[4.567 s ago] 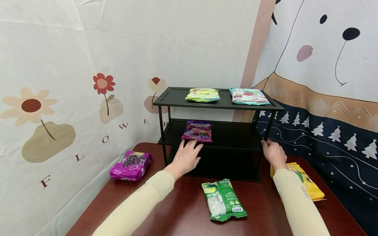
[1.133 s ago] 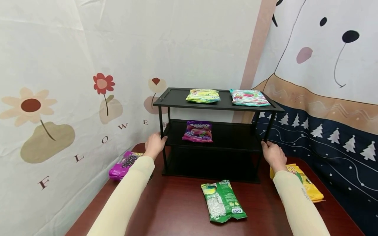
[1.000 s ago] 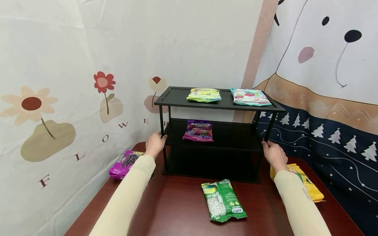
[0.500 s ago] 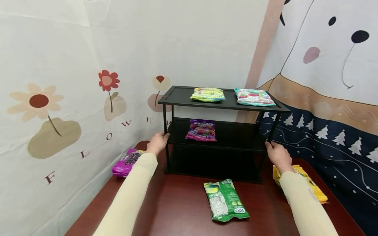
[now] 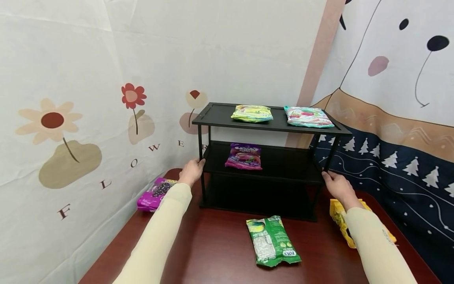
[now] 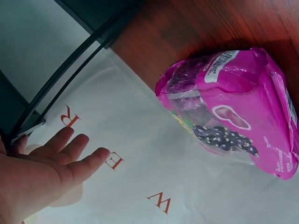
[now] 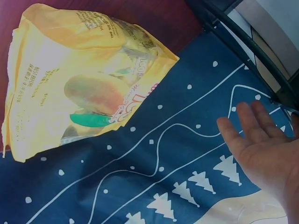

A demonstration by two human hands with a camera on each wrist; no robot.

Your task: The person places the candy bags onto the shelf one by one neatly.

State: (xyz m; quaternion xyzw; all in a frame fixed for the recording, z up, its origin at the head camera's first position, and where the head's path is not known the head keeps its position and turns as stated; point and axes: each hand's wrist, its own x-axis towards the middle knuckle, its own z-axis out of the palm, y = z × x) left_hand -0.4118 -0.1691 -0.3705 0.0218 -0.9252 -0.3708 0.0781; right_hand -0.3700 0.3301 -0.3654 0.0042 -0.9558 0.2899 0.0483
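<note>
My left hand (image 5: 191, 172) pinches the black rack (image 5: 283, 162) at its left side, middle-shelf level; my right hand (image 5: 338, 186) pinches the right side likewise. Remaining fingers of both: extended, loose. Purple berry bag (image 5: 244, 157): on that shelf, between my grips, nearer my left fingers. Green bag (image 5: 273, 242): on the table, lower, between my hands. Magenta bag (image 6: 229, 107): below my left fingers. Yellow bag (image 7: 93, 84): below my right.
</note>
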